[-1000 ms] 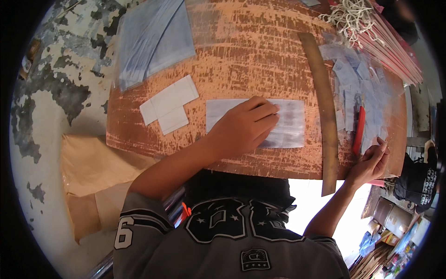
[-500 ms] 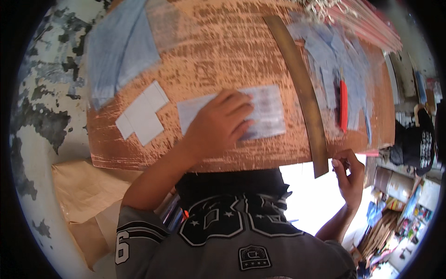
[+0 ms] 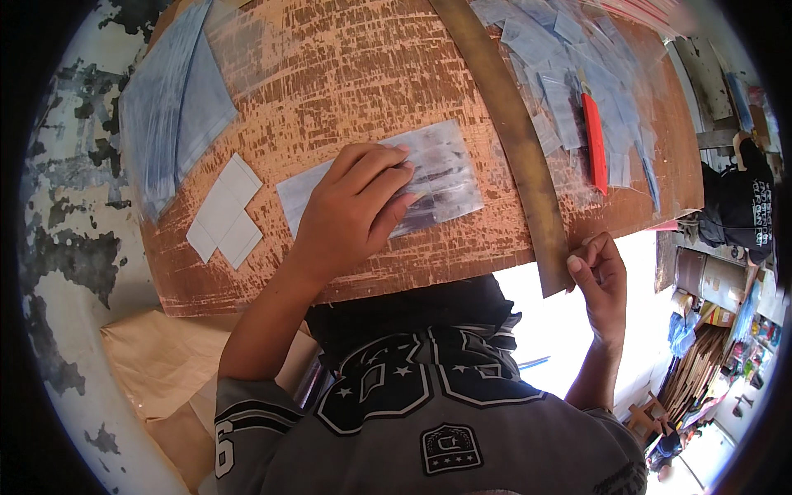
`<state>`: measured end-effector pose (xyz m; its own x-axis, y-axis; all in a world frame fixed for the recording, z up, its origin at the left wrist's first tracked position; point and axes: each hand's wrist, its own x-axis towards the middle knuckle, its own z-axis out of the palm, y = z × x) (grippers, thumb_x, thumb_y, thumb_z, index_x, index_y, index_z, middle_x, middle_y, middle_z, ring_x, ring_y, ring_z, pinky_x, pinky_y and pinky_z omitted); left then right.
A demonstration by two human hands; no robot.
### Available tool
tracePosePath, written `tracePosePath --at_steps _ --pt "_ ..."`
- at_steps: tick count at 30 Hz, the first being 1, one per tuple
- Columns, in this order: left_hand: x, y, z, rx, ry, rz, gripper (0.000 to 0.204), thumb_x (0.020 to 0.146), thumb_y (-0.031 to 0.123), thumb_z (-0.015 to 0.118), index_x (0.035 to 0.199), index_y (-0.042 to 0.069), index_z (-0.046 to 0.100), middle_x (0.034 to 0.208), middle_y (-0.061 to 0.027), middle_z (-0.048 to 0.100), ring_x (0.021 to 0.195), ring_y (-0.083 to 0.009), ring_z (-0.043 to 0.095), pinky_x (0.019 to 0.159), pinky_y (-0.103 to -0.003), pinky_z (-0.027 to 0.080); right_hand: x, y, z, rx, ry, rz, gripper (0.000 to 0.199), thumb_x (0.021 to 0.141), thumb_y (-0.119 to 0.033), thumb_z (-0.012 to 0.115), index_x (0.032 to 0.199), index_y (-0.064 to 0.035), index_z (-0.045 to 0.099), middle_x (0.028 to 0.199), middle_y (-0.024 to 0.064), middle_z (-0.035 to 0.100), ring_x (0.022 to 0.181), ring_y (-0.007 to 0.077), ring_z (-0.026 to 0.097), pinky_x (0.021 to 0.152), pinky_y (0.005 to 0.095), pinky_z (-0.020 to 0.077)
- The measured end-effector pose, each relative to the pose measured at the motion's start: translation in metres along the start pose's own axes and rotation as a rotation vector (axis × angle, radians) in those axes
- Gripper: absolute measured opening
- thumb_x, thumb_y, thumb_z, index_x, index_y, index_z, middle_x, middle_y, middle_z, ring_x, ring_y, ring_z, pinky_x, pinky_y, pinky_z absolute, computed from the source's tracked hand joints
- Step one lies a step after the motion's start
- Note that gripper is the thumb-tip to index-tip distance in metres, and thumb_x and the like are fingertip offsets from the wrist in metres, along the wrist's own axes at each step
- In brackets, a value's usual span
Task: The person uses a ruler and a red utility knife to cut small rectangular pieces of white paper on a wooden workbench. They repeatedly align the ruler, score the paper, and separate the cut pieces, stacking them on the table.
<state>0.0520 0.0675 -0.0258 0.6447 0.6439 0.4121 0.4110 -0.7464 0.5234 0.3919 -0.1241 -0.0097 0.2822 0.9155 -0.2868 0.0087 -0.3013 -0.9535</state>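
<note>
My left hand (image 3: 355, 198) lies palm down across a pale blue-grey, see-through plastic strip (image 3: 445, 169) near the table's front edge. Its fingers are slightly bent, with their tips on the strip. My right hand (image 3: 600, 276) is just off the front edge, with curled fingers and the thumb against them; anything between them is hidden. Close beside it, the near end of a long brownish flat bar (image 3: 528, 157) sticks out past the edge. I cannot tell whether the thumb touches the bar. Left of the strip lies a white stepped paper piece (image 3: 227, 210) with drawn lines.
Folded blue plastic sheeting (image 3: 169, 107) covers the far left of the worn brown table (image 3: 371, 74). Right of the bar are blue plastic scraps (image 3: 569, 91) and a red-handled cutter (image 3: 595, 144). Brown paper (image 3: 161, 359) sits below the left edge; a peeling wall (image 3: 66, 239) stands beyond.
The whole view has shifted and tilted a little, moving the table leftward in it. My right hand has come closer to the bar's near end. My left hand stays on the strip.
</note>
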Motion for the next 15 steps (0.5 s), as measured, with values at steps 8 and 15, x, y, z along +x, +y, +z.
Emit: tracePosePath --at_steps 8,15 --pt "0.002 0.001 0.000 0.026 0.013 0.045 0.028 0.092 0.012 0.082 0.115 -0.003 0.074 0.125 -0.0146 0.072 0.117 -0.0366 0.066 0.100 -0.046 0.057 -0.019 -0.011 0.049 0.236 -0.152 0.170 0.055 0.105 -0.014 0.073 0.152 0.0013 0.048 0.103 0.0116 0.079 0.092 0.0115 0.073 0.081 0.0256 0.0551" --pt "0.002 0.002 -0.002 0.006 0.006 0.031 0.033 0.102 0.014 0.072 0.130 -0.003 0.068 0.130 -0.0193 0.069 0.120 -0.0398 0.066 0.104 -0.048 0.056 -0.034 0.022 0.093 0.235 -0.237 0.142 0.051 0.106 -0.016 0.074 0.149 0.0011 0.053 0.122 0.0091 0.076 0.111 0.0128 0.071 0.098 0.0317 0.0568"
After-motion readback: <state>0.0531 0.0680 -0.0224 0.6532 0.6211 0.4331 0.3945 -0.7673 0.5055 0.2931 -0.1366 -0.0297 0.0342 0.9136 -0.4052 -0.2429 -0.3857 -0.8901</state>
